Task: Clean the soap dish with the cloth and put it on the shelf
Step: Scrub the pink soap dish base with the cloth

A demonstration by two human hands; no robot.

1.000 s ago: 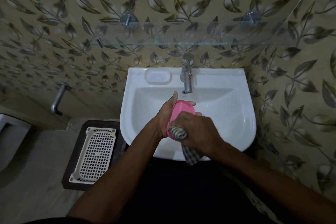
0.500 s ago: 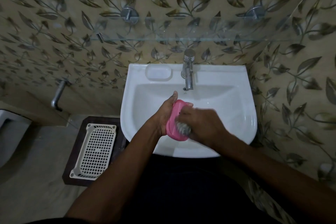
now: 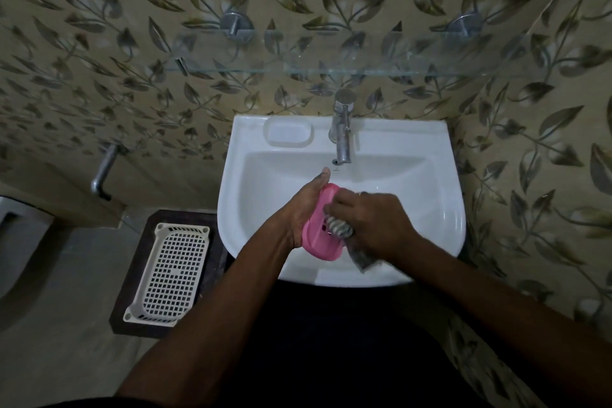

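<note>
Pink soap dish (image 3: 319,237) is held up over the bowl of the white wall sink (image 3: 433,209), tipped on its edge, and it's well below the glass shelf (image 3: 331,70), so not put away yet. The left hand (image 3: 303,205) grips it by the left side with the thumb poking up toward the tap (image 3: 342,139). The rest of those fingers are behind the dish, so can't tell how they sit. The right hand (image 3: 377,225) has its fingers bunched tight around a grey striped cloth (image 3: 339,229), pressing the wad against the dish's face, and a loose tail of cloth dangles under the hand.

On the sink ledge, just left of the tap, there's a moulded soap recess (image 3: 288,134). The shelf hangs on two round metal brackets against leaf-patterned tiles (image 3: 99,43). Down on the floor to the left, a white perforated plastic basket (image 3: 170,275) sits on a dark board (image 3: 132,275), with a metal pipe (image 3: 103,172) coming out of the wall above it.
</note>
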